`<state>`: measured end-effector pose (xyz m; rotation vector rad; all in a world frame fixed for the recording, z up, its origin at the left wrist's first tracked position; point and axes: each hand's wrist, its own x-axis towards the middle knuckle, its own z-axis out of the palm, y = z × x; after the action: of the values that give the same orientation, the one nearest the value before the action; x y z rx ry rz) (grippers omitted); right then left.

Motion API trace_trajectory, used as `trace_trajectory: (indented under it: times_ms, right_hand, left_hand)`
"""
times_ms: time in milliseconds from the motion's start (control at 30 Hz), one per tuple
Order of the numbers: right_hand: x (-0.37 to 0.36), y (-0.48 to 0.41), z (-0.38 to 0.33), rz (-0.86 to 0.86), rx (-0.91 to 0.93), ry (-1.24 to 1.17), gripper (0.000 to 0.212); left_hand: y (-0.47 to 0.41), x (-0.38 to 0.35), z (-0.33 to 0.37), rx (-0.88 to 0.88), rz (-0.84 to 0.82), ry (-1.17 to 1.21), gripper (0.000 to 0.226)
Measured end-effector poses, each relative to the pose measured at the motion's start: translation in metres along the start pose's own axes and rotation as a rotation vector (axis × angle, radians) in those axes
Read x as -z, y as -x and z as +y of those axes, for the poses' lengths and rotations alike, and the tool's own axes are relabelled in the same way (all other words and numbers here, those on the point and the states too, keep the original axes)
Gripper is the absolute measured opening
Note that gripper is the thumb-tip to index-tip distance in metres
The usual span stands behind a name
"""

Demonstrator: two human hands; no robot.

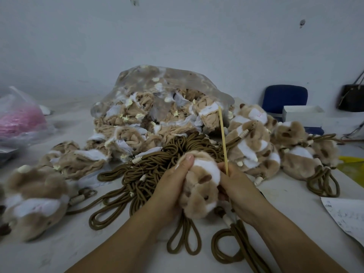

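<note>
A tan and white plush hamster toy (201,184) is held between both hands above the white table (78,249). My left hand (171,186) grips its left side, thumb on top of the fur. My right hand (236,186) holds the toy's right side and also pinches a thin wooden stick (223,138) that points up and away. A brown cord (236,239) with a pale bead hangs from under the toy onto the table.
A pile of brown cord loops (149,170) lies behind the hands. A clear bag of unstuffed plush skins (157,107) stands at the back. Finished hamsters lie at right (256,146) and left (33,203). A paper sheet (346,215) lies at right, a pink bag (17,121) at far left.
</note>
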<state>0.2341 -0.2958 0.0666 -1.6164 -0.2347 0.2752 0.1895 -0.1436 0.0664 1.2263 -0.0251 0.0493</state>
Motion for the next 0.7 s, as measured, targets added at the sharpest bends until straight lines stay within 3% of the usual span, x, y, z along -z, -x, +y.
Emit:
trace_trajectory:
  times_ms: [200,300,400,433,500,567,633,700]
  right_hand:
    - [-0.001,0.0,-0.003,-0.133,-0.048,-0.37,0.007]
    - [0.001,0.003,-0.009,-0.217,-0.05,-0.674,0.008]
    - [0.001,0.007,-0.011,-0.279,-0.115,-0.719,0.01]
    - [0.0,0.009,-0.012,-0.28,-0.147,-0.692,0.012]
    - [-0.001,0.01,-0.013,-0.272,-0.171,-0.681,0.013]
    - [0.0,0.007,-0.014,-0.241,-0.136,-0.722,0.013]
    - [0.004,0.002,-0.014,-0.132,-0.098,-0.777,0.012]
    - [0.011,-0.004,-0.012,-0.008,-0.053,-0.814,0.023]
  left_hand:
    - [-0.005,0.005,0.01,0.006,-0.083,0.146,0.051]
    - [-0.01,0.011,0.004,0.051,0.006,0.21,0.038]
    - [-0.004,0.012,0.004,0.104,-0.072,0.27,0.037]
    - [-0.001,0.009,0.004,0.104,-0.006,0.236,0.039]
    - [-0.002,0.013,-0.002,0.112,0.157,0.176,0.034]
    - [-0.003,0.013,0.001,0.069,0.176,0.113,0.032]
    - [-0.011,0.012,0.001,-0.039,0.205,-0.033,0.036]
    - [-0.015,0.011,0.005,-0.148,0.284,-0.109,0.039]
